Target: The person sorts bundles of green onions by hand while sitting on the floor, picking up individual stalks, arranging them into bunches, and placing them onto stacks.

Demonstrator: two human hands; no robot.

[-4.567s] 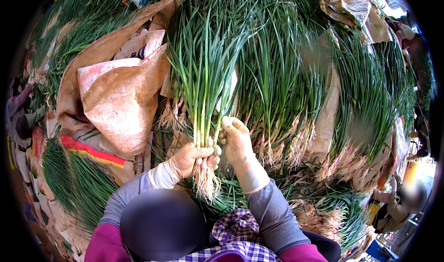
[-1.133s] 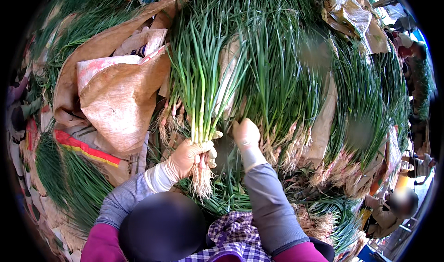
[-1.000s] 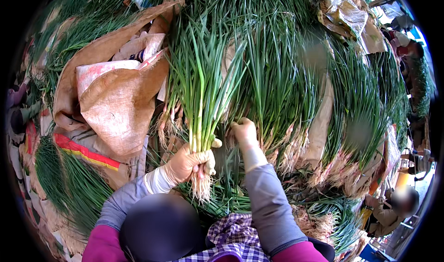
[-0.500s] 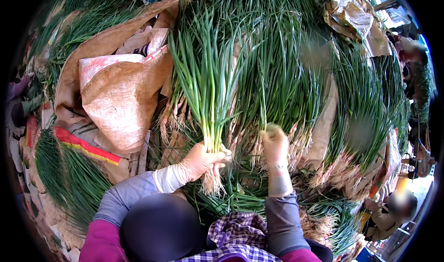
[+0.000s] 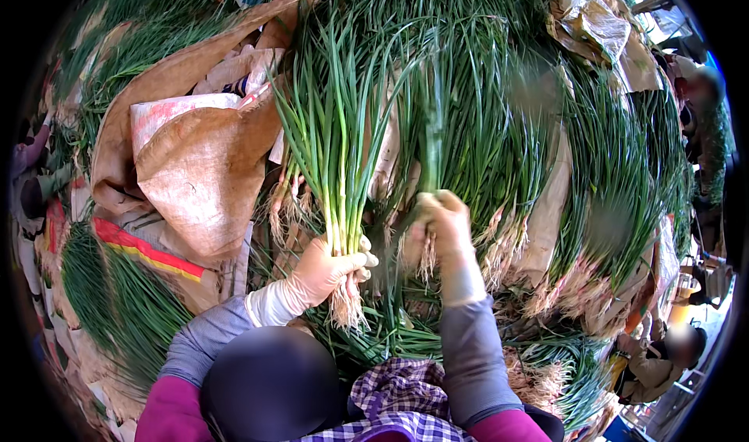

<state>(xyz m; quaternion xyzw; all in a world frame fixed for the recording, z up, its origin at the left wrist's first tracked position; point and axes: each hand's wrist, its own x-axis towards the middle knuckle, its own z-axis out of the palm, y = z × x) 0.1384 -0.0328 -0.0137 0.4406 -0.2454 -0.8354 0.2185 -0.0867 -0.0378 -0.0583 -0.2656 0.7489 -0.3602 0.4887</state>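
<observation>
A bunch of green onions (image 5: 337,184) stands upright in my left hand (image 5: 321,272), whose gloved fingers are wrapped around the white stems. Pale roots hang below that grip. To its right, my gloved right hand (image 5: 446,225) is closed around other green onions (image 5: 431,142), their leaves rising above the fist and smeared by motion. How many stalks it holds cannot be made out. Just beyond both hands lies a broad layer of green onions (image 5: 499,130), roots toward me.
A folded brown woven sack (image 5: 207,173) lies at the left, with more green onions (image 5: 117,301) below it. Crumpled sacking (image 5: 597,32) sits at the far right. Rooted onions (image 5: 546,379) lie beside my right arm. Another person (image 5: 663,360) is at the lower right.
My right hand has shifted slightly left and away from me, with onion leaves now moving above it. My left hand has drifted a little left with its bunch.
</observation>
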